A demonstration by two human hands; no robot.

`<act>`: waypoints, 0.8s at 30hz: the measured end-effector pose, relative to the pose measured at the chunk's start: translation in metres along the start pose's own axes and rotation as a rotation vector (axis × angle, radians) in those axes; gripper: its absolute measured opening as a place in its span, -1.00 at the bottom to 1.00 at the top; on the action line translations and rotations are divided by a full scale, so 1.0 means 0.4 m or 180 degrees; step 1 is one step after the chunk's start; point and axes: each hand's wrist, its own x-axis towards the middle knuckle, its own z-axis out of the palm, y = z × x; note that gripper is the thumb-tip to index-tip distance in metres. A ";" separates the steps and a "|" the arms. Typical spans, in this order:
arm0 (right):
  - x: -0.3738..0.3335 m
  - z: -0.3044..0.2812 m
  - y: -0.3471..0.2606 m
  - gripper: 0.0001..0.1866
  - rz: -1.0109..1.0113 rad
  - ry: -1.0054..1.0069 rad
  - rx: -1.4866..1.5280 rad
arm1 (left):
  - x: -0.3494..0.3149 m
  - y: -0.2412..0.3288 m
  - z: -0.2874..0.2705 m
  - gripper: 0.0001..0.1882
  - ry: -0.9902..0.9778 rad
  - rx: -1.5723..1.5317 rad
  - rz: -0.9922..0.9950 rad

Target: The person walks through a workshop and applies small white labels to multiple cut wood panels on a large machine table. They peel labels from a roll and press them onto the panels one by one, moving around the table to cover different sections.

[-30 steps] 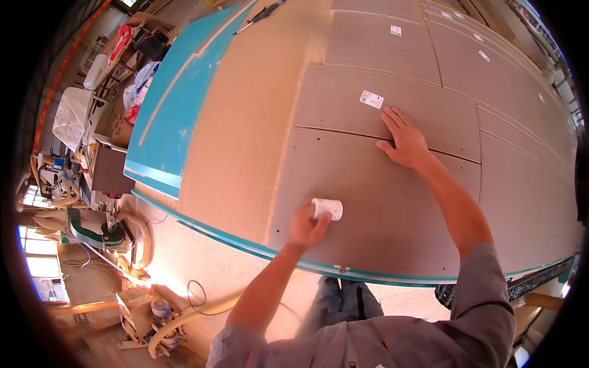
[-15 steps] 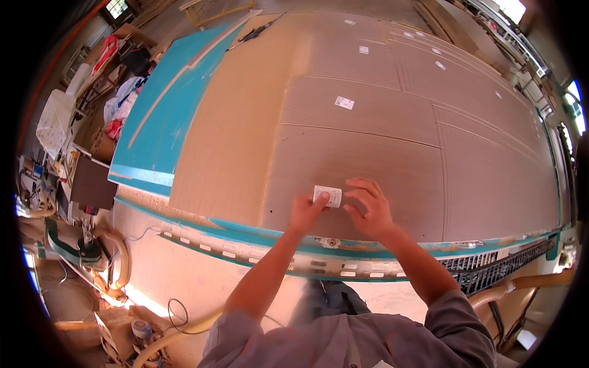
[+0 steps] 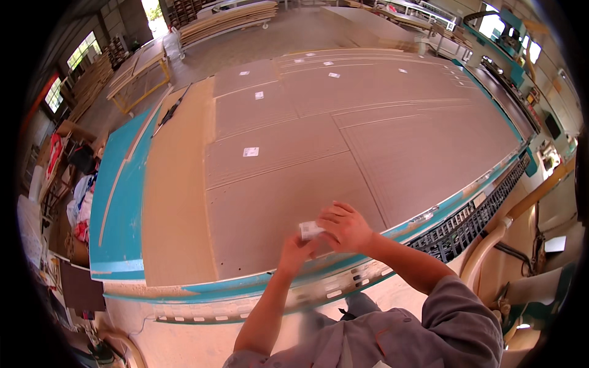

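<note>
My left hand [image 3: 296,253] pinches a small white printed label [image 3: 308,230] over the near part of a large brown board [image 3: 276,202]. From the right, my right hand [image 3: 347,229] has its bent fingers closed on the label's right edge, covering that side. Whether it is one label or a thin stack, I cannot tell. Narrow grooves split the board into rectangular panels. A white label [image 3: 251,152] lies on the panel beyond my hands, and several similar ones are on the farther panels.
Left of the brown panels runs a bare tan strip [image 3: 175,202], then a teal bed [image 3: 119,202]. A long black tool [image 3: 170,114] lies on the strip's far end. Along the near right edge are a black cable chain [image 3: 457,236] and a tan hose [image 3: 491,242]. Racks of boards [image 3: 230,23] stand behind.
My right hand has come in from beside the label and closed on its right edge. The view has turned to the right and up. My left hand still holds the label.
</note>
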 end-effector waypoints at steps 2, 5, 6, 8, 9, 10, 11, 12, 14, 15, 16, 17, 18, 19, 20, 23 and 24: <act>-0.035 -0.034 0.045 -0.74 0.0067 0.0025 -0.0089 | 0.046 -0.015 0.053 -0.83 -0.0053 0.0068 -0.0126; -0.105 -0.074 0.174 -0.74 0.0138 -0.0066 -0.0092 | 0.144 -0.054 0.143 -0.82 -0.0059 0.0398 -0.0363; -0.131 -0.088 0.228 -0.75 0.0145 -0.0120 -0.0065 | 0.177 -0.059 0.182 -0.82 -0.0087 0.0510 -0.0420; -0.183 -0.117 0.339 -0.79 0.0213 -0.0147 0.0184 | 0.244 -0.079 0.263 -0.82 -0.0104 0.0785 -0.0530; -0.203 -0.132 0.396 -0.80 0.0234 -0.0166 0.0312 | 0.275 -0.097 0.301 -0.82 -0.0108 0.0947 -0.0567; -0.220 -0.146 0.451 -0.82 0.0338 -0.0217 0.0464 | 0.302 -0.102 0.340 -0.82 -0.0093 0.1109 -0.0643; -0.235 -0.165 0.502 -0.84 0.0439 -0.0273 0.0615 | 0.336 -0.102 0.383 -0.82 -0.0031 0.1137 -0.0590; -0.248 -0.183 0.553 -0.85 0.0537 -0.0335 0.0766 | 0.372 -0.099 0.430 -0.81 0.0032 0.1165 -0.0537; -0.266 -0.208 0.646 -0.88 0.1422 -0.0583 0.1747 | 0.428 -0.109 0.504 -0.78 0.0102 0.1310 -0.0423; -0.272 -0.217 0.699 -0.90 0.1868 -0.0727 0.2232 | 0.456 -0.119 0.536 -0.74 0.0113 0.1419 -0.0340; -0.286 -0.215 0.770 -0.91 0.2185 -0.0736 0.2842 | 0.492 -0.123 0.567 -0.70 0.0092 0.1544 -0.0232; -0.300 -0.205 0.845 -0.92 0.2474 -0.0754 0.3432 | 0.523 -0.124 0.595 -0.70 0.0186 0.1600 -0.0107; -0.305 -0.203 0.915 -0.93 0.2762 -0.0780 0.4026 | 0.551 -0.125 0.619 -0.71 0.0281 0.1657 0.0014; -0.287 -0.214 0.981 -0.93 0.3064 -0.0355 0.3970 | 0.575 -0.129 0.634 -0.71 0.0386 0.1725 0.0122; -0.257 -0.229 1.051 -0.93 0.3351 0.0057 0.3876 | 0.600 -0.152 0.636 -0.72 0.0512 0.1642 0.0197; -0.199 -0.159 1.277 -0.94 0.3084 0.1740 0.3733 | 0.641 -0.232 0.643 -0.75 0.0841 0.1996 0.0506; -0.173 -0.129 1.343 -0.92 0.2952 0.1870 0.3273 | 0.635 -0.229 0.661 -0.75 0.0976 0.2551 0.0642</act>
